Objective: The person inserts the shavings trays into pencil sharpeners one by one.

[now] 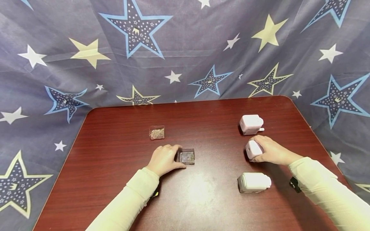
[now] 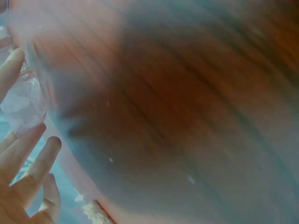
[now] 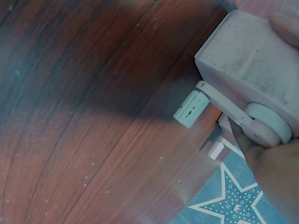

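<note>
My left hand (image 1: 166,159) holds a small clear plastic drawer (image 1: 189,156) between thumb and fingers near the table's middle. A few greenish bits lie in its right corner. The drawer (image 2: 25,105) appears at the left edge of the left wrist view. My right hand (image 1: 271,150) grips a pale pink hand-crank pencil sharpener (image 1: 253,149) from its right side. In the right wrist view, that sharpener's crank (image 3: 224,103) ends in a white knob (image 3: 191,108), and grey smudges mark its body.
A second clear drawer (image 1: 157,133) holding tan shavings sits behind my left hand. One more pink sharpener (image 1: 251,124) stands behind my right hand, and a whitish one (image 1: 254,182) in front of it. A star-patterned curtain (image 1: 179,51) hangs behind the red-brown table (image 1: 202,118).
</note>
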